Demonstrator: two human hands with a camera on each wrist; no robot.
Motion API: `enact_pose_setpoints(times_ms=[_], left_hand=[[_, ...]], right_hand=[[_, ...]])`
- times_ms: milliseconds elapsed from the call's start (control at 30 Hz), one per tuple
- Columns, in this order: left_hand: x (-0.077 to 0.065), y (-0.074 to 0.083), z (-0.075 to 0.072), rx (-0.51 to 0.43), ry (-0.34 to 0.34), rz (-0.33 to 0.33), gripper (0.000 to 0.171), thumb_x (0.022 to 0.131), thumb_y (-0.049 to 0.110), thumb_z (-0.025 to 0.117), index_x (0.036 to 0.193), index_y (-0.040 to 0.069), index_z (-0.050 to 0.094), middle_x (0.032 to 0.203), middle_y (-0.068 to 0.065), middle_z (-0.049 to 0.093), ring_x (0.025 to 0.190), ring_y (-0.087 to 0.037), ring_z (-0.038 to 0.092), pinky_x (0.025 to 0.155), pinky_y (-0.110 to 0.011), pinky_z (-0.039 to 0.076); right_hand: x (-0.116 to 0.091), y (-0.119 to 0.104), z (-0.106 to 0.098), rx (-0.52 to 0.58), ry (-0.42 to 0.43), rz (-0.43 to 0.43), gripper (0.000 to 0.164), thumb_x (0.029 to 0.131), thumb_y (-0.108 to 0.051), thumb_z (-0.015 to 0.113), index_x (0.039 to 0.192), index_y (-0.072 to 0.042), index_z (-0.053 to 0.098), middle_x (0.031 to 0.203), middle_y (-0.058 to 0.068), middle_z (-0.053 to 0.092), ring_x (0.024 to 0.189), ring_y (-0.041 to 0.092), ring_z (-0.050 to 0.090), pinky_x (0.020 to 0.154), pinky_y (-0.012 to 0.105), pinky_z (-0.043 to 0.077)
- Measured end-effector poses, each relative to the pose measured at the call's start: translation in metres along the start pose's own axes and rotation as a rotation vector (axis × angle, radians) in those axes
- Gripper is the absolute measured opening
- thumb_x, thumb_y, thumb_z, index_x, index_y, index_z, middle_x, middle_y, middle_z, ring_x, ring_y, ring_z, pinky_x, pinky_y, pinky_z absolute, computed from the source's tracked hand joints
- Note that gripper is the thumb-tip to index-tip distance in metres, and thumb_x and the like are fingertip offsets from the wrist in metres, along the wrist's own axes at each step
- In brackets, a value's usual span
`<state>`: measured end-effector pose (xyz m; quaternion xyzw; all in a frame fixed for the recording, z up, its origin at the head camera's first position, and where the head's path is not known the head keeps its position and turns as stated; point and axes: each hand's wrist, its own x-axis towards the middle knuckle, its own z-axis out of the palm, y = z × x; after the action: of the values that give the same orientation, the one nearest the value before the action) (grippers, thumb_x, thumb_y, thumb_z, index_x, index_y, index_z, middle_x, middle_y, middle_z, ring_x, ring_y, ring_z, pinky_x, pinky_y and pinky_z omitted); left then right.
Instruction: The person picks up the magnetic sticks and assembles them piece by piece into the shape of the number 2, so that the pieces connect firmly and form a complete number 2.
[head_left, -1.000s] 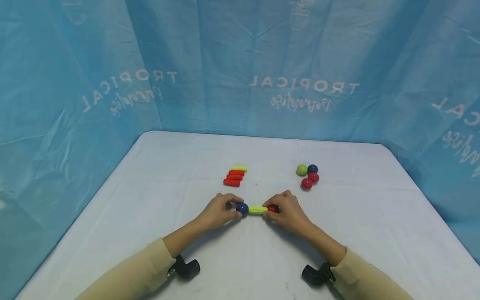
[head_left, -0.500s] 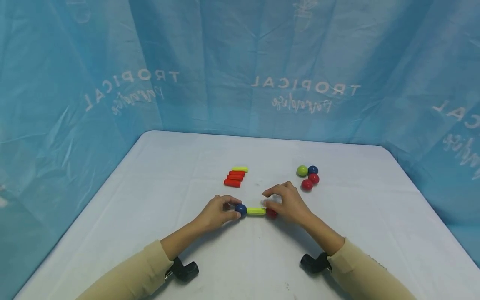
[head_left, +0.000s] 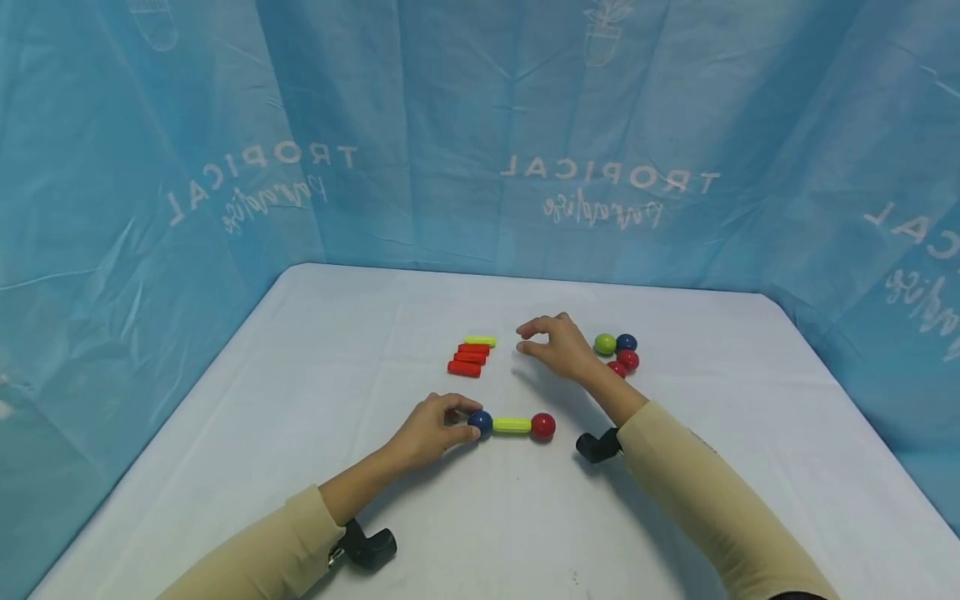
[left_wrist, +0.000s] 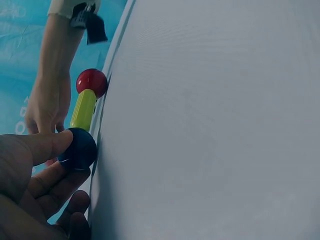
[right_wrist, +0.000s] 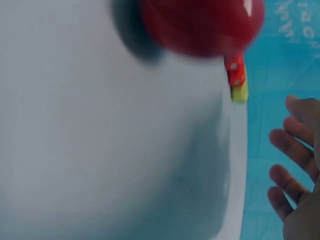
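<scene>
My left hand pinches a blue ball between thumb and fingers. That ball sits on one end of a ridged yellow-green rod, and a red ball caps the other end, so the three form a dumbbell shape lying on the table. My right hand holds nothing; it hovers over the table beyond the dumbbell, thumb and fingers apart. To its left lie several short rods in a stack, red rods with a yellow-green rod at the far end.
Right of the right hand is a cluster of loose balls: a green ball, a blue ball and two red ones, one partly hidden by the wrist. A white cloth covers the table. Blue printed curtains hang around its far sides.
My right hand has let go of the red ball end and moved away, up and forward toward the loose rods. The left hand keeps its pinch on the blue ball, nearly still.
</scene>
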<state>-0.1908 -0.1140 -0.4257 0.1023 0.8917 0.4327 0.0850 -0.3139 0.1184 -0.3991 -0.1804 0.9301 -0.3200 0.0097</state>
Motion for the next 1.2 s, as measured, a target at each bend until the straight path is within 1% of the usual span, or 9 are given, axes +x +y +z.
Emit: enact_pose_setpoints(times_ms=[167,400,500,667,800,1033,1200], left_hand=[[-0.001,-0.002,-0.002,-0.001,-0.010,0.016,0.031,0.081,0.016,0.071,0.112,0.019,0.067,0.104,0.001,0.061,0.099,-0.016,0.053,0.083,-0.032,0.045],[-0.002,-0.001,-0.003,-0.008,-0.012,0.005,0.031,0.081,0.017,0.071,0.112,0.019,0.067,0.103,-0.001,0.060,0.099,-0.017,0.052,0.080,-0.031,0.044],[-0.002,-0.002,-0.002,-0.012,-0.012,0.002,0.031,0.081,0.018,0.072,0.112,0.020,0.067,0.103,-0.001,0.059,0.099,-0.017,0.052,0.080,-0.031,0.043],[-0.001,-0.002,-0.002,-0.008,-0.016,0.008,0.031,0.081,0.020,0.072,0.112,0.020,0.067,0.102,0.000,0.060,0.099,-0.017,0.052,0.079,-0.031,0.042],[-0.001,-0.003,-0.001,-0.010,-0.018,0.015,0.032,0.081,0.020,0.072,0.112,0.020,0.067,0.102,0.000,0.061,0.098,-0.017,0.051,0.078,-0.030,0.041],[-0.001,-0.003,-0.001,-0.011,-0.017,0.025,0.031,0.081,0.019,0.072,0.112,0.020,0.068,0.101,0.000,0.061,0.097,-0.016,0.050,0.078,-0.030,0.040],[-0.001,-0.003,-0.003,-0.005,-0.013,0.015,0.031,0.081,0.020,0.073,0.111,0.020,0.068,0.100,0.000,0.061,0.096,-0.016,0.050,0.078,-0.030,0.040]], right_hand=[[0.023,0.003,0.003,-0.022,-0.044,-0.041,0.032,0.087,-0.027,0.066,0.116,-0.012,0.067,0.115,0.003,0.068,0.111,0.030,0.050,0.088,0.040,0.043],[0.048,0.002,0.013,-0.038,-0.090,-0.073,0.033,0.088,-0.030,0.065,0.118,-0.014,0.066,0.113,0.001,0.068,0.112,0.028,0.049,0.087,0.039,0.044],[0.056,-0.001,0.017,-0.032,-0.113,-0.070,0.034,0.087,-0.030,0.066,0.118,-0.015,0.067,0.114,0.001,0.068,0.114,0.027,0.049,0.088,0.039,0.044],[0.062,-0.004,0.023,-0.018,-0.164,-0.040,0.033,0.086,-0.029,0.067,0.117,-0.018,0.067,0.119,-0.001,0.066,0.115,0.022,0.048,0.090,0.038,0.042],[0.063,-0.006,0.026,-0.027,-0.190,-0.044,0.030,0.086,-0.027,0.067,0.115,-0.019,0.069,0.119,-0.001,0.066,0.115,0.020,0.048,0.092,0.038,0.041],[0.064,-0.008,0.029,-0.065,-0.199,-0.070,0.026,0.087,-0.023,0.066,0.112,-0.019,0.070,0.115,-0.001,0.067,0.112,0.019,0.047,0.090,0.036,0.040],[0.066,-0.006,0.033,-0.073,-0.203,-0.081,0.024,0.087,-0.019,0.066,0.110,-0.018,0.072,0.113,0.000,0.068,0.113,0.019,0.051,0.095,0.037,0.041]])
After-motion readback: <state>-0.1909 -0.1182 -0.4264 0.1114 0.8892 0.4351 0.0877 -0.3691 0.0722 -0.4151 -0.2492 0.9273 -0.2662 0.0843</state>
